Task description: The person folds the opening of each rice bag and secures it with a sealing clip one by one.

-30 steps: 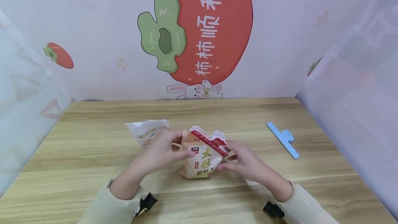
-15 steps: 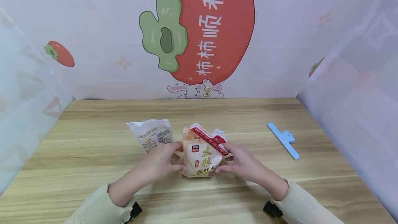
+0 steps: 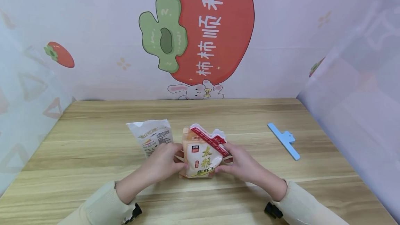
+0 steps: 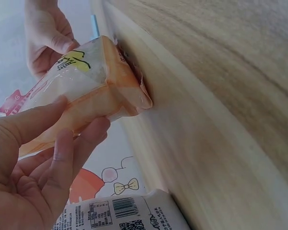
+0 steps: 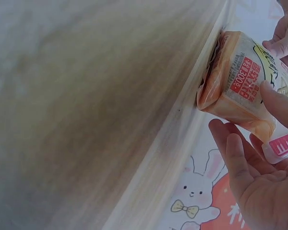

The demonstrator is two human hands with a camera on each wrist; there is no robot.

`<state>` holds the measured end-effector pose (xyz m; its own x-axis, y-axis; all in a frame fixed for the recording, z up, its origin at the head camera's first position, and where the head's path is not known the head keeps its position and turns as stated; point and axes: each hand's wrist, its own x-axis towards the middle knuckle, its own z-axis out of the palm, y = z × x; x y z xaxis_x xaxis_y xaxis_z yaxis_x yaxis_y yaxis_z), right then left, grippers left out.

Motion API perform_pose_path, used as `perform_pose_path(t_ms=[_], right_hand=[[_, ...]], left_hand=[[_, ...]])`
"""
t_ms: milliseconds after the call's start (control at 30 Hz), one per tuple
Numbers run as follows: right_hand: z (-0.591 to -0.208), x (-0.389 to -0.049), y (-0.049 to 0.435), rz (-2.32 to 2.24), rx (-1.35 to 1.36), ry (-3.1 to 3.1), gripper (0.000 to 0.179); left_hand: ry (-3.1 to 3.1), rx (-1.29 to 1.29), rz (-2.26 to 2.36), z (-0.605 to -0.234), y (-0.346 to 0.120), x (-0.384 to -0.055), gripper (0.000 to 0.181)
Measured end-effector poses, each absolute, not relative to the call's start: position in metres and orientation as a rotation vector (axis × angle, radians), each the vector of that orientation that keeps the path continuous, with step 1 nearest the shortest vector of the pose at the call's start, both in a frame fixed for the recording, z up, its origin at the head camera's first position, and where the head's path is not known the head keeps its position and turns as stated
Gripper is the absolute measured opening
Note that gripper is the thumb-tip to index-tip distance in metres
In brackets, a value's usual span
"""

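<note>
A small orange and white bag of rice (image 3: 200, 160) with gold lettering stands upright on the table in the middle. Across its upper right corner sits a red and white bag clip (image 3: 209, 140), slanting down to the right. My left hand (image 3: 164, 160) holds the bag's left side, thumb on the front and fingers around the edge. On the other side, my right hand (image 3: 242, 160) has its thumb against the lower front and its fingers curled behind, near the clip's end. In the left wrist view, the thumb and fingers of the left hand (image 4: 43, 158) straddle the bag's orange side (image 4: 93, 103).
Behind my left hand, a white printed packet (image 3: 151, 134) stands on the wooden table (image 3: 93, 141). A light blue bag clip (image 3: 285, 141) lies to the right. A patterned cloth backdrop (image 3: 103, 44) rises along the back and sides of the table.
My left thumb has slid from the bag's upper front down to its lower left edge. My right thumb has shifted slightly lower and left. The bag and clips stay nearly in place.
</note>
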<state>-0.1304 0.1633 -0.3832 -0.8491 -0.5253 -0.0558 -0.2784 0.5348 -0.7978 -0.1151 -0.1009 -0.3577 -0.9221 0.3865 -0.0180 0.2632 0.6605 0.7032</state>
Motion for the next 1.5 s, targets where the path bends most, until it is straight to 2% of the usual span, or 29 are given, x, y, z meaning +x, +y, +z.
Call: perform_pose_path(t_ms=[667,1000,1500], right_hand=[[-0.377,-0.138,0.179,-1.255,-0.594,2.506,0.057],[-0.381,-0.144,0.19,-1.244,-0.516,2.551,0.062],[-0.377,-0.157,0.203,-1.204,-0.492,2.657,0.056]], left_hand=[[2.672,0.552,1.167,-0.364,-0.084,-0.129,0.026],[2.652,0.512,1.221,-0.37,-0.073,-0.138,0.033],[2.635,0.461,1.23,-0.368,-0.054,-0.156,0.038]])
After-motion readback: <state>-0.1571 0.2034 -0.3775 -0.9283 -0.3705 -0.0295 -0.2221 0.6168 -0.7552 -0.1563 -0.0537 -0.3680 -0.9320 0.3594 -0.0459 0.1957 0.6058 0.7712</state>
